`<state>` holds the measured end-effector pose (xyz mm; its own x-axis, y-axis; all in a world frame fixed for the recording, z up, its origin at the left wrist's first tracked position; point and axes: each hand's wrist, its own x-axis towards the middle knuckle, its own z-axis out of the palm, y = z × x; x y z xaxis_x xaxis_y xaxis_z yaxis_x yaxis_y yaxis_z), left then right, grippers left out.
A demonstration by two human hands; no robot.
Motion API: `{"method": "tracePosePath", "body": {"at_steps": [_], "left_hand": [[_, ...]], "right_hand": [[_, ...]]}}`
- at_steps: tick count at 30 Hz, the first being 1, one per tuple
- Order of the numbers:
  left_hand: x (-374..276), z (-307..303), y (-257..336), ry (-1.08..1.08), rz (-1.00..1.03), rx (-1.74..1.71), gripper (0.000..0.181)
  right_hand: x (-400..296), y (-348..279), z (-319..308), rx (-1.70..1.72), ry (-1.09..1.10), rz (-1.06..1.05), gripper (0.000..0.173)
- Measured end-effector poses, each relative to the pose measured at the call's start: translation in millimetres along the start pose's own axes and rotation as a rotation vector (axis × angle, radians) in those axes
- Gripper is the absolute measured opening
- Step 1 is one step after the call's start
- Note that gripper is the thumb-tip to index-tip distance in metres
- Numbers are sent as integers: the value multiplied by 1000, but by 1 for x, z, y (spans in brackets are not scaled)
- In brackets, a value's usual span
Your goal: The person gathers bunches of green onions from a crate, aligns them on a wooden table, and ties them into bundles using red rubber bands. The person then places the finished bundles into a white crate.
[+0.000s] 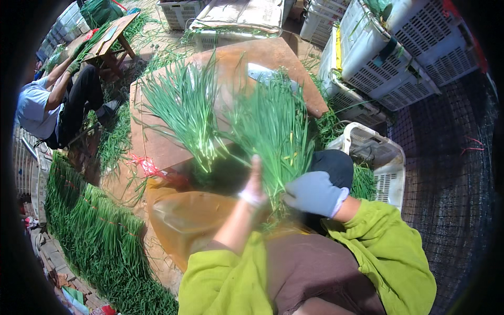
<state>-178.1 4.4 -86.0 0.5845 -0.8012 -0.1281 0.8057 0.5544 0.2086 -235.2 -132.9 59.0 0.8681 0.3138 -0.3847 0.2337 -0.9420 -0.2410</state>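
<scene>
A bunch of garlic chives [275, 126] is held upright before me, leaves pointing away and pale stalk ends towards my lap. At its left side my left hand [254, 185], thumb up and a white cuff at the wrist, grips it; the fingers are partly hidden behind the leaves. My right hand [313, 195], in a grey-blue glove, pinches stalks at the bunch's lower right; its fingertips are partly hidden. A second, loose pile of chives [189, 114] lies fanned out on the wooden board [157, 145]. Beyond the held bunch, a shiny metal blade-like piece [260, 72] rests on the board.
Tied chive bundles [94, 228] stand in rows at left. An amber plastic sheet [185, 216] covers my lap. Red-and-white plastic ties [147, 166] hang at the board's edge. White crates [370, 59] are stacked right, above another crate [390, 169]. A co-worker [43, 102] sits far left.
</scene>
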Motion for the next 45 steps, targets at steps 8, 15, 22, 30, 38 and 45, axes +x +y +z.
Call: {"method": "tracePosePath", "body": {"at_steps": [8,15,22,30,38,45], "left_hand": [[-10,-22,8,138,-155,2,69],[-2,-53,-5,379,-41,102,60],[4,-90,-21,343,-77,131,45],[1,-36,-3,409,-106,236,45],[3,-44,-6,426,-100,195,55],[0,-27,-2,388,-115,217,58]], "right_hand": [[31,10,-3,97,-47,-219,48],[104,80,-99,194,545,37,28],[202,20,-43,-422,445,-446,12],[248,23,-16,-634,272,-516,15],[244,37,-48,-424,162,-447,16],[246,49,-24,-681,141,-559,21]]}}
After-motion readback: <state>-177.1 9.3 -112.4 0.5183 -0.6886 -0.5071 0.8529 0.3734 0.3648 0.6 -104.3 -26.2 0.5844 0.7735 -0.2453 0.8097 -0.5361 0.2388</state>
